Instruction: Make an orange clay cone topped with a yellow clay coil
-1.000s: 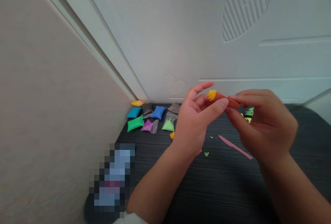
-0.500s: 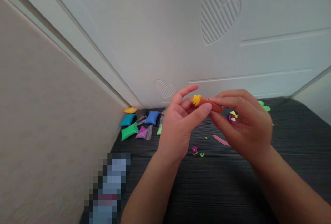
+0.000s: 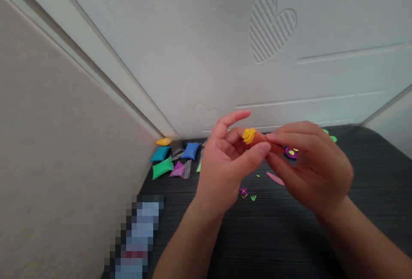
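A small orange-brown clay cone (image 3: pixel 260 138) with a ruffled yellow tip (image 3: pixel 249 135) is held above the table between both hands. My left hand (image 3: pixel 222 169) pinches it near the yellow end with thumb and fingers, its index finger raised clear. At the other end, the fingertips of my right hand (image 3: pixel 317 165) close round the narrower part, which they partly cover. Below the hands lie a small purple clay flower (image 3: pixel 243 191) and a tiny green clay grass tuft (image 3: pixel 253 198). A pink flat tool (image 3: pixel 274 178) goes out of sight beneath my right hand.
Clay packets, among them a green packet (image 3: pixel 162 168) and a blue packet (image 3: pixel 190 150), lie at the table's back left. A purple piece with yellow parts (image 3: pixel 292 153) shows behind my right hand. A white panel (image 3: pixel 209 77) rises at the back. A pixelated area (image 3: pixel 138 236) covers the left edge.
Both hands and the clay cone sit slightly lower and farther right in view. The yellow end has turned more toward me. The whole scene has shifted a little downward.
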